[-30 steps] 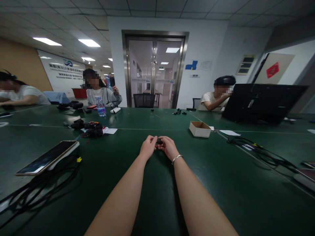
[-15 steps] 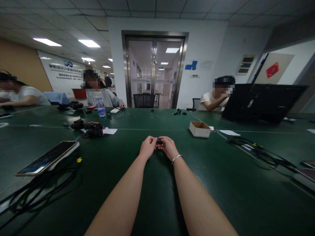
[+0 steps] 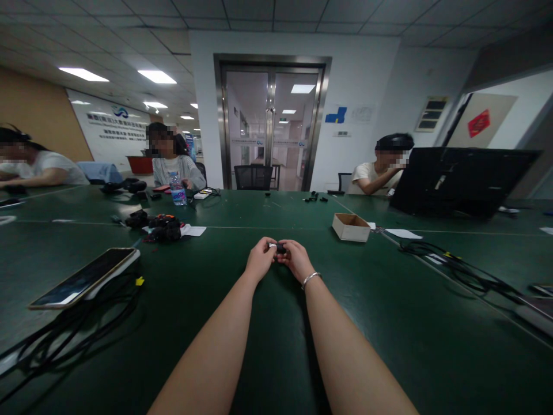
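Note:
A small black object (image 3: 280, 248) with a bright silvery end is held between my two hands, just above the green table (image 3: 276, 334). Its exact kind is too small to make out. My left hand (image 3: 260, 256) pinches it from the left, at the bright end. From the other side, the fingers of my right hand (image 3: 296, 257) close on the black part. A silver bangle (image 3: 311, 279) circles my right wrist. Beyond my hands, to the right, is an open cardboard box (image 3: 351, 227).
At left lie a phone (image 3: 84, 278) and coiled black cables (image 3: 73, 328). Black gear (image 3: 162, 226) and a water bottle (image 3: 177, 190) are farther back. Small black pieces (image 3: 315, 197) lie across the table. More cables (image 3: 462, 271) and a large monitor (image 3: 462, 180) are at right. People sit opposite.
My left fingers have shifted slightly, and the object's bright end now shows between my hands. Across the table, the person behind the bottle has drawn an arm back and turned.

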`<state>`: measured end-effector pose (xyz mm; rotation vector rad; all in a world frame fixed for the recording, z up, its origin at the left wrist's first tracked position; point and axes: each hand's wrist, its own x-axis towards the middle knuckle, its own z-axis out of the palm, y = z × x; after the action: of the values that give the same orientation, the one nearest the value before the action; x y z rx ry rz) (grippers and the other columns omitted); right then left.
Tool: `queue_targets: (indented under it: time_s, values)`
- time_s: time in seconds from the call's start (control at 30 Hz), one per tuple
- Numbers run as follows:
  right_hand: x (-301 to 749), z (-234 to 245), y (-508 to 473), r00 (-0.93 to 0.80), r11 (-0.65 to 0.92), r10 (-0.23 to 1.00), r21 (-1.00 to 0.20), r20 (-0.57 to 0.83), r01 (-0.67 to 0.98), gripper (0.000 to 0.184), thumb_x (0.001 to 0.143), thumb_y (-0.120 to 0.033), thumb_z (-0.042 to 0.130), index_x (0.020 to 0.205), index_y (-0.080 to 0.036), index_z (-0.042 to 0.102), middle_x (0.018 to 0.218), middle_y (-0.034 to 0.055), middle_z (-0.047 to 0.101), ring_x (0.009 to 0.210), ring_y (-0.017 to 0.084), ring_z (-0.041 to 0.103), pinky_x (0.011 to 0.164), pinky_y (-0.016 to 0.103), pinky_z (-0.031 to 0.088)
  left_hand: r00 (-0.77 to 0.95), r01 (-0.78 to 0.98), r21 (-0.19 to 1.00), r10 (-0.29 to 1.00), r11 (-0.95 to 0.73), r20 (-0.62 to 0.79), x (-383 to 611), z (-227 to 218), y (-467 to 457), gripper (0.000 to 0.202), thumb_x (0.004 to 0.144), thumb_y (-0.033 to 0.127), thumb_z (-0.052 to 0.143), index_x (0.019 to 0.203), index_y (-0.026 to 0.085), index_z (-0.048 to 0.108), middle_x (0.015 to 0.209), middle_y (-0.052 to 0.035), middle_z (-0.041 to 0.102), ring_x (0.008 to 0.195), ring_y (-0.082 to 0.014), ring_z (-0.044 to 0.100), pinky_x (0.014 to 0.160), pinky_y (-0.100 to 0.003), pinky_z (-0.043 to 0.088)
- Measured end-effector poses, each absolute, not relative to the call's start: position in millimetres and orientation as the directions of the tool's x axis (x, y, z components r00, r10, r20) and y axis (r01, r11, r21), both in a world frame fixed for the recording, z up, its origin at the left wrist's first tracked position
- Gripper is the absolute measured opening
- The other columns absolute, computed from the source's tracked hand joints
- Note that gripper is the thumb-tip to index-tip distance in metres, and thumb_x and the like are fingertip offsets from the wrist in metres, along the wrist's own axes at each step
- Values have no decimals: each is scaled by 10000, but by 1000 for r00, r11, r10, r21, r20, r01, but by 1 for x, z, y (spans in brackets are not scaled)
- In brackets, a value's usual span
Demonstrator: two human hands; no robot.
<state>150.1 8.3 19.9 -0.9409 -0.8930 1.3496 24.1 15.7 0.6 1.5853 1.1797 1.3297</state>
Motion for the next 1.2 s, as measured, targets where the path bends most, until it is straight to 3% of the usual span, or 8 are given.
queue_targets:
  time_s: [0.2, 0.63, 0.73, 0.83, 0.93, 1.2]
  values:
    - [150, 19, 9, 26, -7, 999, -927, -18, -374, 132, 722, -91, 522, 785, -151, 622, 547, 2, 600, 447, 112, 581, 412, 194, 508, 16, 204, 940, 961, -272, 275, 24, 3, 14, 221, 854, 388, 517, 893, 177, 569, 609, 22, 588, 519, -104, 555, 529, -215, 418]
    - [151, 19, 8, 14, -11, 1000, -928, -17, -372, 139, 727, -80, 523, 794, -146, 626, 554, 4, 605, 455, 115, 592, 427, 201, 513, -67, 315, 927, 969, -205, 237, 22, 5, 14, 365, 825, 525, 532, 747, 179, 614, 641, -29, 656, 612, -150, 621, 589, -245, 448]
    - [151, 19, 9, 25, -9, 999, -927, -20, -374, 139, 732, -77, 515, 790, -141, 623, 560, 7, 606, 446, 110, 587, 423, 197, 510, -53, 284, 933, 968, -222, 247, 22, 4, 15, 319, 823, 475, 563, 824, 167, 648, 729, -50, 681, 646, -151, 628, 611, -249, 469]
    - [150, 20, 9, 32, -7, 999, -927, -20, -375, 140, 736, -76, 509, 794, -139, 620, 556, 4, 601, 440, 106, 584, 419, 191, 507, -32, 257, 918, 946, -303, 322, 21, 4, 15, 203, 792, 310, 621, 938, 176, 665, 917, -66, 691, 750, -149, 634, 682, -252, 490]
    - [150, 19, 9, 32, -9, 999, -927, -22, -375, 126, 736, -86, 521, 793, -143, 619, 547, -1, 596, 441, 105, 583, 416, 186, 504, -2, 264, 900, 932, -348, 362, 20, 4, 16, 173, 781, 225, 609, 937, 193, 675, 955, -58, 681, 788, -147, 624, 726, -263, 493]
    - [151, 19, 8, 23, -9, 1000, -932, -18, -362, 123, 731, -93, 532, 793, -149, 621, 563, 1, 603, 449, 107, 586, 422, 194, 510, -31, 258, 926, 955, -276, 293, 18, 0, 21, 246, 794, 397, 598, 858, 171, 669, 759, -43, 668, 680, -150, 613, 635, -253, 468]
